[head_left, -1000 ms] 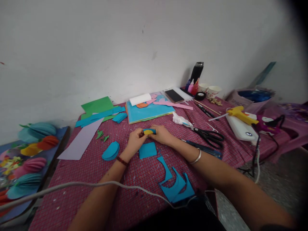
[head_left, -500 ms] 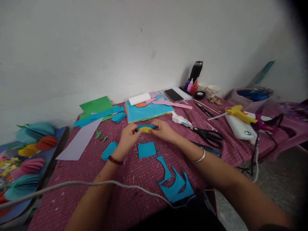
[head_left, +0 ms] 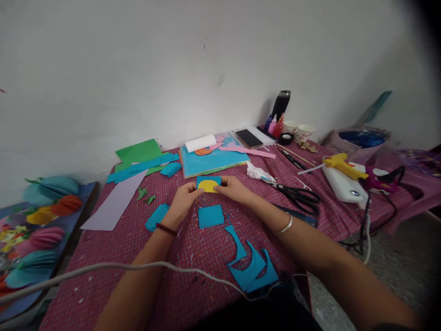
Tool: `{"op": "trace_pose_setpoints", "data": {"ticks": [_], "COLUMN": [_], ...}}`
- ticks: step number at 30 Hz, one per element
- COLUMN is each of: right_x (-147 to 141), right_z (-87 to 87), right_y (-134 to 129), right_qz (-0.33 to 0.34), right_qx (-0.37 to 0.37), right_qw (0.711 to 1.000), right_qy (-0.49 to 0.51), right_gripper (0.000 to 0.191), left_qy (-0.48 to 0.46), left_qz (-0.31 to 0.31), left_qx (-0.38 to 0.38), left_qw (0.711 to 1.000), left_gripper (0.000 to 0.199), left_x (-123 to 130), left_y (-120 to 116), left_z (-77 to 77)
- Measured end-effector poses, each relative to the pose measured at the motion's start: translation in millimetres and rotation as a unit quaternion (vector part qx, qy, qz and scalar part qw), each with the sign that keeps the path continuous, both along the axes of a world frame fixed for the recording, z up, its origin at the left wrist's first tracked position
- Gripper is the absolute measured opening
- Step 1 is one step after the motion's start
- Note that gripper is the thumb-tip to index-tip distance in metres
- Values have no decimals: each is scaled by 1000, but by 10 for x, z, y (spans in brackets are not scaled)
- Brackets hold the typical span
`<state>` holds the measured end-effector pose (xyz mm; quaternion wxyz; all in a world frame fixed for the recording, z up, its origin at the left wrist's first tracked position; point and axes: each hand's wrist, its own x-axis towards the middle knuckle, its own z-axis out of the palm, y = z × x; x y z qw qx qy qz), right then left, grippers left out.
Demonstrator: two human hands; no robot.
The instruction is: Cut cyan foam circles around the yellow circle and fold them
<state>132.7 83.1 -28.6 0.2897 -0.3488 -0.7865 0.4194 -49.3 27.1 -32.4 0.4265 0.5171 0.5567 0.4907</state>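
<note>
Pale wall (head_left: 138, 69) and a bench (head_left: 69, 299) spread with checked red cloth frame a person at work among colored paper, both forearms reaching in from the near edge. A yellow piece (head_left: 208, 186) with a rounded upper edge lies against a blue sheet (head_left: 209, 178), the pair held up between the hands, yellow side toward the wearer. The left hand (head_left: 185, 201) pinches the left edge and the right hand (head_left: 234, 189) grips the right, thumbs on the near face, neither noticeably closer than the other. The longer side of the held paper runs crosswise, from one set of fingers to the other. A squarish blue stack (head_left: 211, 216) sits on the cloth just to the near side of the held pair, roughly centered between the wrists and apart from both hands. More blue pieces (head_left: 157, 217) lie beside the left wrist, with curved blue offcuts (head_left: 255, 271) closer to the body, inside the right forearm. Black-handled scissors (head_left: 299, 195) rest beyond that forearm, near a crumpled white tissue (head_left: 257, 171); farther right, a yellow glue gun (head_left: 341, 164) leans on a white case (head_left: 344, 184). A pale cable (head_left: 103, 265) crosses the left forearm in the foreground.
</note>
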Motion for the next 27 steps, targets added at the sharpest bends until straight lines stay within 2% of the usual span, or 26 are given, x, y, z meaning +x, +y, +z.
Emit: {"op": "trace_pose_setpoints", "data": {"ticks": [2, 4, 6, 10, 13, 16, 19, 22, 27], "right_x": [-23, -43, -58, -64, -54, -42, -23, 6, 33], "right_z": [36, 75, 112, 157, 173, 213, 295, 404, 512], "right_y": [-38, -91, -146, -222, -246, -273, -321, -386, -446], "right_qz": [5, -4, -14, 3, 29, 70, 81, 66, 45], "right_qx": [-134, -216, -243, -264, -304, -323, -298, -260, -236], "right_qw": [984, 959, 947, 934, 911, 885, 889, 912, 942], "right_qy": [117, 185, 211, 240, 278, 327, 338, 312, 236], "right_gripper": [15, 15, 14, 16, 32, 45, 50, 49, 35], "left_qy": [-147, -247, -293, -303, -359, -415, -433, -431, -410], "left_qz": [35, 69, 81, 79, 81, 53, 16, -4, 52], "left_qx": [-9, -5, -4, -36, -74, -86, -82, -73, -18], "left_qw": [988, 967, 953, 949, 927, 904, 898, 899, 911], "left_gripper": [23, 26, 29, 27, 23, 21, 19, 16, 15], "left_x": [85, 201, 325, 496, 524, 514, 518, 542, 623], "left_y": [-21, -44, -73, -146, -194, -234, -271, -299, -329], "left_z": [68, 120, 153, 206, 277, 372, 449, 474, 466]}}
